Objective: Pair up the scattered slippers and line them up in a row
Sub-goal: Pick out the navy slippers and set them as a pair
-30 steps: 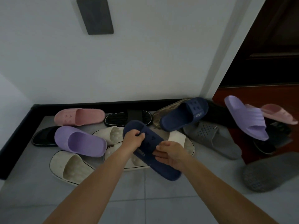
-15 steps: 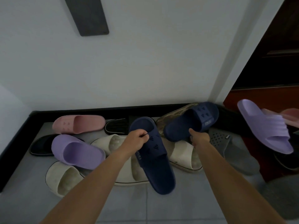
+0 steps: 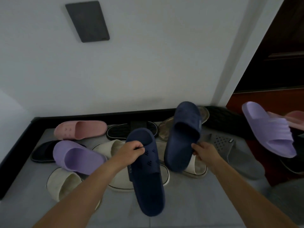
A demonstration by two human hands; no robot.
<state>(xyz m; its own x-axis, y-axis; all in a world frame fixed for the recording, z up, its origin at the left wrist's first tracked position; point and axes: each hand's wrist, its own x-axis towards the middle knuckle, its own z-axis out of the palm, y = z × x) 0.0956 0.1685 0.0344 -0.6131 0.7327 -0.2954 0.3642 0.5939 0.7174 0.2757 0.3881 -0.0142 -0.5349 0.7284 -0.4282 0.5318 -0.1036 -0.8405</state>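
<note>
My left hand grips the strap of a navy slipper, held above the pile with its heel toward me. My right hand pinches the edge of the second navy slipper, lifted and tilted with its toe toward the wall. Below them lie several cream slippers. A purple slipper lies at the left and another purple slipper at the right. A pink slipper sits by the wall, and a second pink slipper shows at the right edge.
A black slipper lies by the black skirting, another black slipper at the left. A grey perforated slipper lies right of my right hand. A dark doorway and red-brown floor are at the right. Grey tiles spread in front.
My right hand let go of the first navy slipper, reached to the second one by the wall and lifted it. My left hand kept hold of the first and raised it.
</note>
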